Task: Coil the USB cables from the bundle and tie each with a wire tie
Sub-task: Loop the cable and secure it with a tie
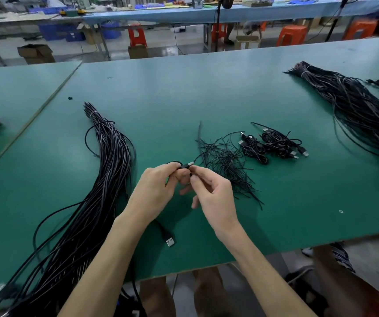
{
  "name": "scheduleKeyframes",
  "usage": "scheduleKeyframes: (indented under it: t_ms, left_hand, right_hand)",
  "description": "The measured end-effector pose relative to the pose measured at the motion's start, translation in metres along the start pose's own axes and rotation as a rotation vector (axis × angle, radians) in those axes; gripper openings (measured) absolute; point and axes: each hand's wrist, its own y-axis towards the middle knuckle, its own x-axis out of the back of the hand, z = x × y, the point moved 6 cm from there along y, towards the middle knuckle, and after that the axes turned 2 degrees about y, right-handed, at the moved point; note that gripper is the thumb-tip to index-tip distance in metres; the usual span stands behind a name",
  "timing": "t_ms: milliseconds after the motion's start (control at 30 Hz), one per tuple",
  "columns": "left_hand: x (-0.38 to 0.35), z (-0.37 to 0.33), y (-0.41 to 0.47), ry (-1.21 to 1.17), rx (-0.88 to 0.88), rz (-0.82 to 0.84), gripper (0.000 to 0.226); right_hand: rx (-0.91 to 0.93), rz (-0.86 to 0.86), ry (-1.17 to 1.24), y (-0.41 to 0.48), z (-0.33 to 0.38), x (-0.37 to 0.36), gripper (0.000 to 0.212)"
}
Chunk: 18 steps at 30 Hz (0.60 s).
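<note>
pinching one usb cable (187,165) in left hand (158,186) and right hand (213,193), close together. with weak pinch may slip, or snag wire ties (227,165) at 2 o'clock.

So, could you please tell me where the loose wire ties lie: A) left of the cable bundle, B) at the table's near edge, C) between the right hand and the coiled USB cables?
C: the wire ties lie between the right hand and the coiled USB cables.

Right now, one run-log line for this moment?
left hand: grips USB cable | right hand: pinches USB cable | wire ties: loose pile | finished coils: beside ties
</note>
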Motion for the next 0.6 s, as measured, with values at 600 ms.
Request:
scheduleKeyframes:
  t_ms: [600]
  left_hand:
    - [-0.012,-0.014,0.003,-0.631,0.174,0.087,0.055]
  right_hand:
    - [0.132,-0.014,-0.003,-0.001,0.009,0.004,0.011]
